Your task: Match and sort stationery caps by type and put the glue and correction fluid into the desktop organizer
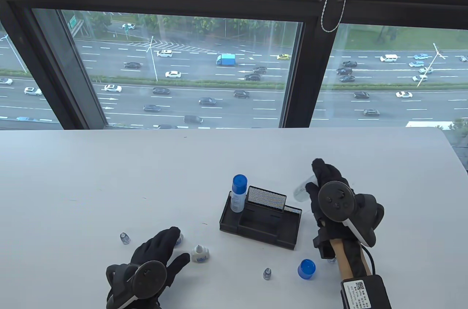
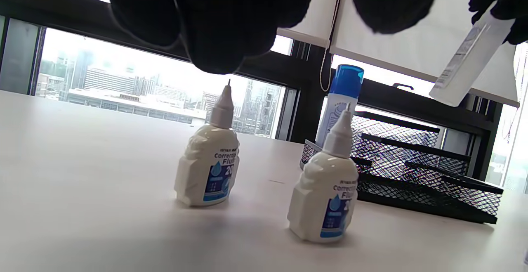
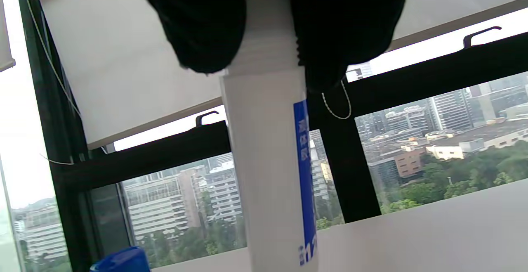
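My right hand [image 1: 313, 184] grips an uncapped white glue tube [image 1: 302, 188] in the air, just right of the black mesh organizer [image 1: 257, 230]. The right wrist view shows that glue tube [image 3: 268, 173] hanging from my fingers [image 3: 198, 20]. A blue-capped glue stick [image 1: 238, 192] stands in the organizer's left compartment. My left hand [image 1: 169, 248] lies low with straight fingers over one uncapped correction fluid bottle [image 2: 208, 169]; a second bottle [image 1: 200, 253] stands beside the thumb. A loose blue cap [image 1: 306, 269] and two small clear caps [image 1: 125, 238] [image 1: 267, 273] lie on the table.
The white table [image 1: 91, 184] ends at a large window at the back. In the left wrist view the organizer [image 2: 412, 173] stands right of and behind the two bottles. A cabled box [image 1: 363, 292] is strapped to my right forearm.
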